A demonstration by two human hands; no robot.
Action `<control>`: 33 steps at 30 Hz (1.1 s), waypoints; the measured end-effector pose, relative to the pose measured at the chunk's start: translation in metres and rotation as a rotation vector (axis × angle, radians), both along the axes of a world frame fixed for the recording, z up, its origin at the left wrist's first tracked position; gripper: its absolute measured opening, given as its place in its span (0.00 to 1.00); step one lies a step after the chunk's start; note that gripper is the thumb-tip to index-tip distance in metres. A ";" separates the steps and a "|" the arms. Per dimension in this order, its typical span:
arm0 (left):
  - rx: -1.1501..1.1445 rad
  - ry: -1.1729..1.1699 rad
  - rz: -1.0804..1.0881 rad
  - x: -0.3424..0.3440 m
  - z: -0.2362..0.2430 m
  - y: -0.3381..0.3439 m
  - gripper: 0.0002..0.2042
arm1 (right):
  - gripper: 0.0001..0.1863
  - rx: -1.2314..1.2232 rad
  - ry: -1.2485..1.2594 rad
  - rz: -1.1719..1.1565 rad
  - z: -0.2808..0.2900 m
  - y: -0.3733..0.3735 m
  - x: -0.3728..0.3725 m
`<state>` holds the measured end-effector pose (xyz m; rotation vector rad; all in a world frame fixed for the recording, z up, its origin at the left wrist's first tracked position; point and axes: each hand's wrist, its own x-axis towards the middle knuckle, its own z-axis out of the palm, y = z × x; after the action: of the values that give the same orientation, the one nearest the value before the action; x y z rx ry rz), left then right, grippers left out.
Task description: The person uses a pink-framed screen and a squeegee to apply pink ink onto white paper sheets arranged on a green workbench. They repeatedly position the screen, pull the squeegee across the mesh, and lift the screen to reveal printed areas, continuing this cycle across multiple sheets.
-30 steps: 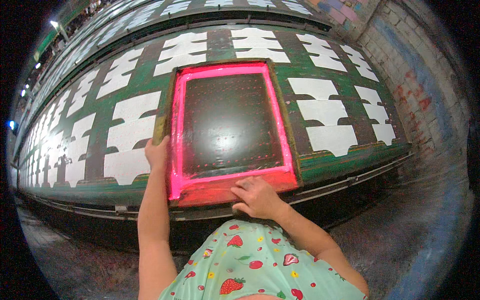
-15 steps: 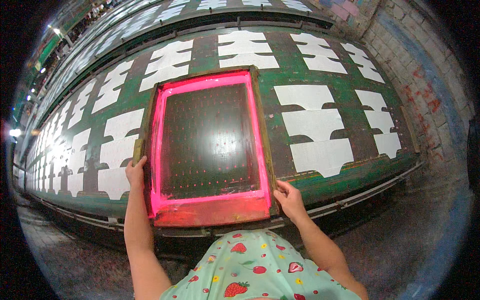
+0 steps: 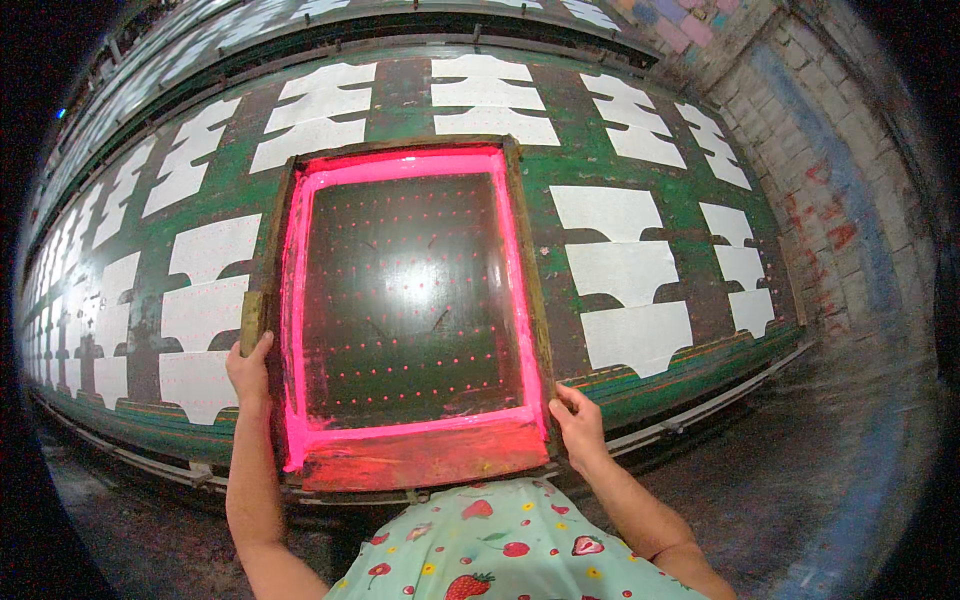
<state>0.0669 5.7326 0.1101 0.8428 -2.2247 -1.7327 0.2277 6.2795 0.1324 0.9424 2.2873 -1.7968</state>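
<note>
A screen printing frame (image 3: 405, 300) with a dark, glossy mesh, rows of pink dots and thick bright pink ink along its inner edges lies over the green printing table (image 3: 620, 170) near my body. Its lower border is stained red. My left hand (image 3: 250, 360) grips the left side bar by a yellowish strip of wood. My right hand (image 3: 575, 420) holds the right side bar near its lower corner with curled fingers. White cut pieces (image 3: 630, 335) lie in rows to both sides and behind the frame, some with pink dots.
Another long table (image 3: 420, 15) with white pieces runs behind this one, past a dark rail. A block wall (image 3: 840, 140) with paint marks stands at the right. A metal rail (image 3: 700, 400) runs along the near edge. My fruit-print garment (image 3: 500, 540) is at the bottom.
The frame has shifted left and toward me, with my left hand on it. My right hand has moved from the lower border to the right side bar.
</note>
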 end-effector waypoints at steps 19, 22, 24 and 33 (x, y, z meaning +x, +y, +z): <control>0.178 0.187 -0.089 -0.006 0.051 0.120 0.17 | 0.22 0.021 0.295 -0.045 0.041 0.119 0.004; 0.139 0.195 -0.072 -0.011 0.052 0.181 0.17 | 0.23 -0.011 0.301 -0.067 0.035 0.173 0.003; 0.087 0.190 -0.054 -0.008 0.050 0.227 0.17 | 0.24 0.034 0.241 -0.074 0.029 0.215 0.001; 0.161 0.218 -0.060 0.014 0.033 0.417 0.18 | 0.25 0.047 0.210 -0.169 0.003 0.389 0.010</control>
<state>0.0807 6.1499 0.1433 0.5894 -2.0106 -1.9500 0.2379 6.6684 0.1354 1.0289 2.4493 -2.0050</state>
